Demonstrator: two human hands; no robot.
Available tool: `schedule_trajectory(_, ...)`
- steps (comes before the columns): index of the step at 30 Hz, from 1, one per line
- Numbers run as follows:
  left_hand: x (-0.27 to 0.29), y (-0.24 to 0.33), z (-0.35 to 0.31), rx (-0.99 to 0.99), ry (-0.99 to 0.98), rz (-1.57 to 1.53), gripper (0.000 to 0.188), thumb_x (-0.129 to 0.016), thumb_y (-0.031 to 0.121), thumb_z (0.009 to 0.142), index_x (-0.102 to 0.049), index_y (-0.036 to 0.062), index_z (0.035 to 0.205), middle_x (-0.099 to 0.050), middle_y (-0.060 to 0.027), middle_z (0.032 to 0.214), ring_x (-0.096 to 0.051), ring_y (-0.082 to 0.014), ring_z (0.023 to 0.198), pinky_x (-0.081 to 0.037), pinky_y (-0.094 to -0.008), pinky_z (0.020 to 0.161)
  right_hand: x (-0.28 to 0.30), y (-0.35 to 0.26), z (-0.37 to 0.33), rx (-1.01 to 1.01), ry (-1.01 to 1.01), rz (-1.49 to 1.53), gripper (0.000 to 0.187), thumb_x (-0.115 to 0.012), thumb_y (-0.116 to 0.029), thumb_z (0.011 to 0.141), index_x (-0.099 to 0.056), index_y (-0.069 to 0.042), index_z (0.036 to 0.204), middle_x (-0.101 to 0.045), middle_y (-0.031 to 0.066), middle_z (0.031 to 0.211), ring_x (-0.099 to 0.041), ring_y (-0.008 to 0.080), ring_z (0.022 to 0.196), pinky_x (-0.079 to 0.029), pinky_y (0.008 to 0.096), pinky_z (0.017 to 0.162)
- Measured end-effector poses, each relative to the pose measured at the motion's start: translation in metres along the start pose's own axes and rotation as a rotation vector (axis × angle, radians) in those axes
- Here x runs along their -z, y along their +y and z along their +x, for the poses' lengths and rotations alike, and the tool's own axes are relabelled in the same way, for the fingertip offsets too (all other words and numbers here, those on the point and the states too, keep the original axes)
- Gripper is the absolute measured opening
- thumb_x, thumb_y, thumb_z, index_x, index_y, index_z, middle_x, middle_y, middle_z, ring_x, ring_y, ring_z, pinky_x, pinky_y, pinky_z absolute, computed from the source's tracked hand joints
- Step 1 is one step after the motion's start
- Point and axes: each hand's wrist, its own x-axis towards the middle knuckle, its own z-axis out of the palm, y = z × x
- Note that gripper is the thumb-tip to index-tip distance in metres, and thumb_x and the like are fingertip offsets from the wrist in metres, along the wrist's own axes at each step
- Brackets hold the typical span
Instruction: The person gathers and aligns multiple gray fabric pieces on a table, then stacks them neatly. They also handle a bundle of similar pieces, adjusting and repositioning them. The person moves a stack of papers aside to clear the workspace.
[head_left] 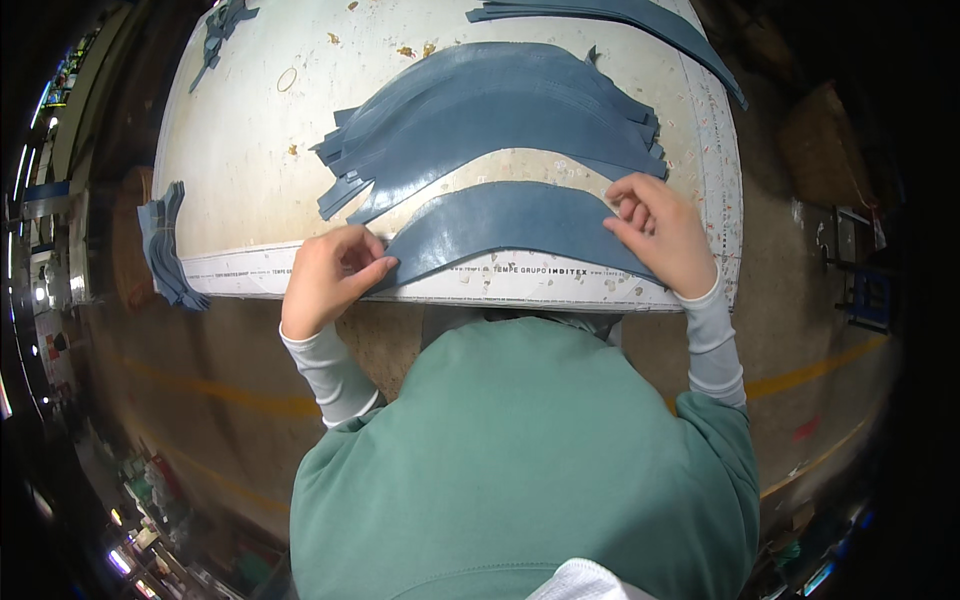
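Seen from above, looking down over a green sweatshirt with grey cuffs. Both bare hands at the near edge of a pale, stained tabletop.

Between the hands, a curved blue-grey leather strip, arched like a shallow crescent, lying flat just beside the tabletop's front edge. Left hand at the strip's left tip, fingers curled, thumb and fingertips pinching that pointed end, so the grip closed on the strip. Right hand at the strip's right end, fingers bent and pressed onto the top edge, thumb alongside; grip closed on the strip there as well.

Just beyond the strip, toward the middle of the tabletop, a fanned pile of similar curved blue-grey pieces, overlapping, ends splayed out to the left. Pile apart from the held strip, a narrow band of bare surface between them.

At the far right corner, another few long curved pieces reaching over the tabletop's edge. At the far left corner, a small scrap of the same material. Near it, a thin ring-shaped rubber band. Small brown flecks scattered over the surface.

Off the tabletop's left side, lower down, a separate stack of blue-grey pieces. Brown floor with yellow lines below and to the right.
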Motion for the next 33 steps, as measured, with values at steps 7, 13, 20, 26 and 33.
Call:
schedule_trajectory(7, -0.015, -0.005, 0.036, -0.125, 0.427, 0.158, 0.032, -0.082, 0.020, 0.074, -0.063, 0.0026, 0.094, -0.064, -0.0080, 0.087, -0.061, -0.0201, 0.075, -0.051, -0.0315, 0.071, 0.001, 0.015, 0.031, 0.172, 0.355, -0.213, 0.039, -0.077, -0.007, 0.073, -0.063, -0.007, 0.110, -0.058, 0.0076, 0.098, -0.059, 0.0211, 0.086, -0.049, 0.0315, 0.077)
schedule_trajectory(13, -0.029, -0.010, 0.042, -0.090, 0.478, 0.133, 0.033, -0.083, 0.018, 0.072, -0.061, 0.0017, 0.090, -0.061, -0.0075, 0.082, -0.059, -0.0182, 0.072, -0.050, -0.0294, 0.068, -0.013, 0.023, 0.032, 0.200, 0.428, -0.338, 0.028, -0.078, -0.008, 0.074, -0.062, -0.006, 0.097, -0.057, 0.0061, 0.090, -0.059, 0.0227, 0.086, -0.049, 0.0343, 0.076)
schedule_trajectory(20, -0.014, -0.002, 0.030, -0.109, 0.505, -0.224, 0.022, -0.076, 0.008, 0.083, -0.056, 0.0007, 0.078, -0.056, 0.0000, 0.070, -0.049, -0.0066, 0.062, -0.042, -0.0213, 0.062, 0.006, 0.004, 0.017, 0.162, 0.416, -0.091, 0.008, -0.072, -0.004, 0.081, -0.064, -0.001, 0.081, -0.061, 0.0054, 0.074, -0.054, 0.0162, 0.066, -0.045, 0.0279, 0.066)
schedule_trajectory(26, 0.002, -0.006, -0.008, -0.048, 0.063, -0.181, 0.021, -0.077, 0.011, 0.082, -0.059, 0.0028, 0.076, -0.056, 0.0029, 0.065, -0.049, -0.0045, 0.062, -0.041, -0.0205, 0.059, 0.027, -0.002, -0.028, -0.130, -0.049, 0.006, 0.017, -0.076, -0.012, 0.079, -0.063, -0.001, 0.077, -0.060, 0.0063, 0.069, -0.054, 0.0168, 0.059, -0.045, 0.0279, 0.059)
schedule_trajectory(33, -0.020, 0.002, -0.001, -0.123, 0.096, 0.052, 0.035, -0.085, 0.016, 0.070, -0.063, 0.0049, 0.095, -0.061, -0.0041, 0.081, -0.056, -0.0149, 0.072, -0.049, -0.0275, 0.066, -0.008, -0.005, -0.029, 0.101, 0.263, -0.228, 0.032, -0.078, -0.012, 0.075, -0.067, -0.002, 0.103, -0.059, 0.0093, 0.095, -0.056, 0.0244, 0.088, -0.046, 0.0328, 0.081)
